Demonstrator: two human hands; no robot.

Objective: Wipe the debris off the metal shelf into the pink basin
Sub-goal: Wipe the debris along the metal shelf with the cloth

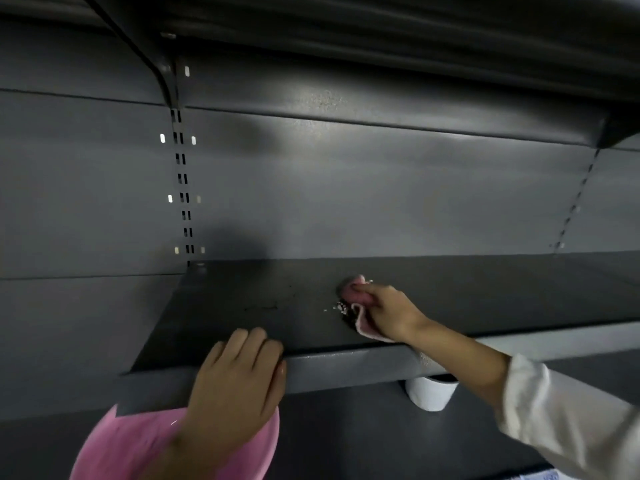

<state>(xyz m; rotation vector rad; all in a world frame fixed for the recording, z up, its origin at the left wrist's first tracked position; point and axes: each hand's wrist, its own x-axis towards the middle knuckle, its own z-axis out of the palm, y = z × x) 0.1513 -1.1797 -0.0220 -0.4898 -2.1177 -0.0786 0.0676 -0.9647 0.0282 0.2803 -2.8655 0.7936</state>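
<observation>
A dark grey metal shelf (242,299) runs across the middle of the view. My right hand (389,311) reaches onto it and grips a pink cloth (360,299), pressed flat on the surface. A small patch of white and dark crumbs (341,308) lies just left of the cloth. My left hand (239,379) rests with its fingers curled over the shelf's front lip. The pink basin (131,445) sits below that lip at the bottom left, partly hidden by my left wrist; how it is held is not visible.
A white cup (431,393) stands on the lower shelf under the front lip, right of centre. Another shelf (381,36) overhangs at the top on a bracket (162,71). A slotted upright (181,178) runs down the grey back panel.
</observation>
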